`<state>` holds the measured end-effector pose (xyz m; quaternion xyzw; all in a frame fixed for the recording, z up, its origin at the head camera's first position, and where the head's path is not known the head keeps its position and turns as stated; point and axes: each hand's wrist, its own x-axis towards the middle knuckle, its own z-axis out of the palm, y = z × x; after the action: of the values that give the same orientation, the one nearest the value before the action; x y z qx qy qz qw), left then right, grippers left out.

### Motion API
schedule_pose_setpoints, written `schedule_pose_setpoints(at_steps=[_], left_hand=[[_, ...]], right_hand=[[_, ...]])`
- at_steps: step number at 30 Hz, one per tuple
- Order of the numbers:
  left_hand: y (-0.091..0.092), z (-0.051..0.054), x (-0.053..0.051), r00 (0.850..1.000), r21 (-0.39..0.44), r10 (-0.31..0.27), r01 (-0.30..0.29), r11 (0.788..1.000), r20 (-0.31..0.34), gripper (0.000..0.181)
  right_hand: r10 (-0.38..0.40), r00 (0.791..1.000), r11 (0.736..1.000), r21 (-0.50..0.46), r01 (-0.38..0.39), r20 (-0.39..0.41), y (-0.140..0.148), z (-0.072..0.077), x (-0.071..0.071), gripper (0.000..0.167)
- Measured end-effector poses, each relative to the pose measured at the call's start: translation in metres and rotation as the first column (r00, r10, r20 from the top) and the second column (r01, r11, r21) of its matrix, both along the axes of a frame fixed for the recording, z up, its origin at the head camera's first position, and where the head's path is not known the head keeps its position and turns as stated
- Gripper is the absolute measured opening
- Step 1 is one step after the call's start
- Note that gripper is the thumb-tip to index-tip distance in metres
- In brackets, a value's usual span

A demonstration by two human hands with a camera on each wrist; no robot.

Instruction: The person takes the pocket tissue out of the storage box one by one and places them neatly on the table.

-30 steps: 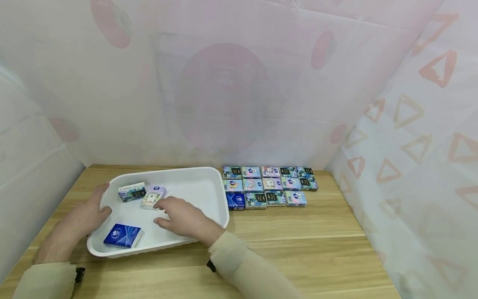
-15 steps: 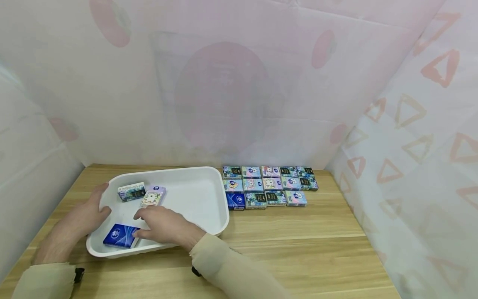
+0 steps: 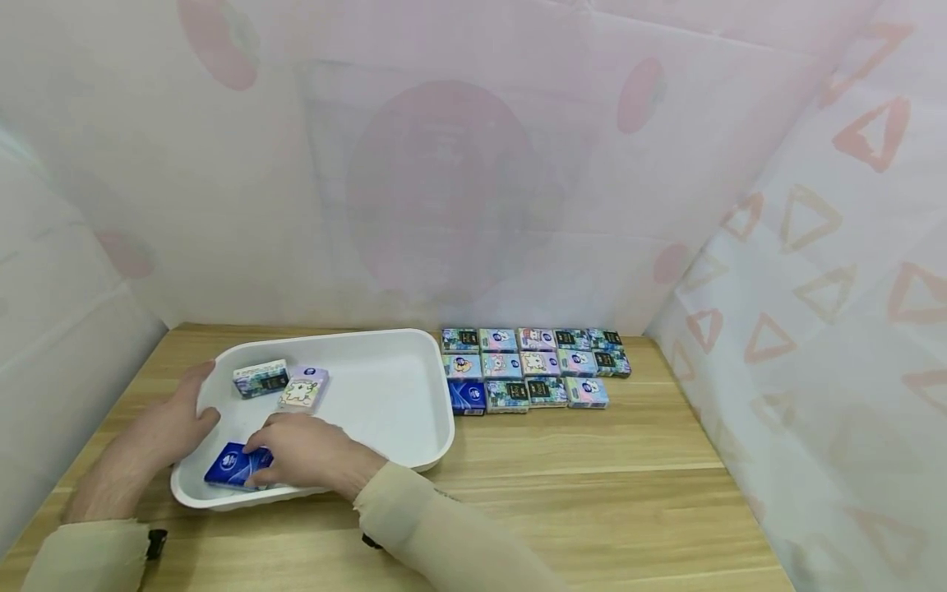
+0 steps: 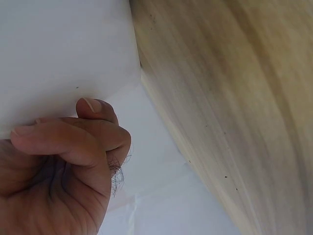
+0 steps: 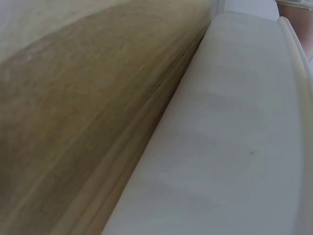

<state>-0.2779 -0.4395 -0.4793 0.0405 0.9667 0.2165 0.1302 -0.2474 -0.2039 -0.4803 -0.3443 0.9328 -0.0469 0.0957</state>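
Observation:
In the head view a white tray (image 3: 385,411) stands on the table. My right hand (image 3: 307,452) reaches over its front rim, thumb and index finger at opposite edges of a dark blue tissue pack (image 3: 229,466), pinching it. The pack's right part is hidden under the hand. My left hand (image 3: 173,423) holds the tray's left rim, thumb toward the inside; its bent fingers (image 4: 63,142) show against a white surface in the left wrist view. Two more packs lie in the tray: a floral one (image 3: 261,380) and a lilac cartoon one (image 3: 304,390).
Right of the tray, several tissue packs (image 3: 536,363) lie flat in three close rows near the back wall (image 3: 444,205). Wooden table (image 3: 592,493) stretches in front of them. The tray's outer wall (image 5: 220,122) fills much of the right wrist view.
My right hand has moved left and toward the front, from beside the lilac pack to the blue pack, and its fingers have closed on it. The left hand stays on the rim.

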Motion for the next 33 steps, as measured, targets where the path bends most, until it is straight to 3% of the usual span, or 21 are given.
schedule_pose_setpoints(at_steps=[6, 15, 19, 26, 33], left_hand=[[0.001, 0.002, 0.001, 1.0, 0.002, -0.009, 0.009, 1.0, -0.005, 0.088], [0.002, 0.002, -0.001, 1.0, 0.001, -0.006, 0.006, 1.0, -0.009, 0.089], [0.0, 0.002, -0.002, 0.999, 0.001, -0.022, 0.022, 1.0, -0.034, 0.088], [0.003, 0.001, -0.001, 1.0, 0.008, 0.008, -0.008, 1.0, 0.005, 0.088], [0.003, 0.0, 0.0, 1.0, 0.007, 0.013, -0.013, 1.0, 0.0, 0.088]], right_hand=[[-0.009, 1.0, 1.0, 0.004, 0.009, -0.001, -0.001, 0.001, 0.001, 0.054], [-0.035, 0.995, 0.997, -0.06, 0.041, 0.099, 0.007, -0.003, -0.003, 0.053], [-0.041, 0.996, 0.996, -0.081, 0.048, 0.084, 0.014, -0.004, -0.005, 0.057], [-0.08, 0.993, 0.992, -0.089, 0.088, 0.09, 0.029, -0.004, -0.006, 0.058], [-0.077, 0.993, 0.99, -0.108, 0.087, 0.089, 0.049, 0.001, -0.005, 0.052]])
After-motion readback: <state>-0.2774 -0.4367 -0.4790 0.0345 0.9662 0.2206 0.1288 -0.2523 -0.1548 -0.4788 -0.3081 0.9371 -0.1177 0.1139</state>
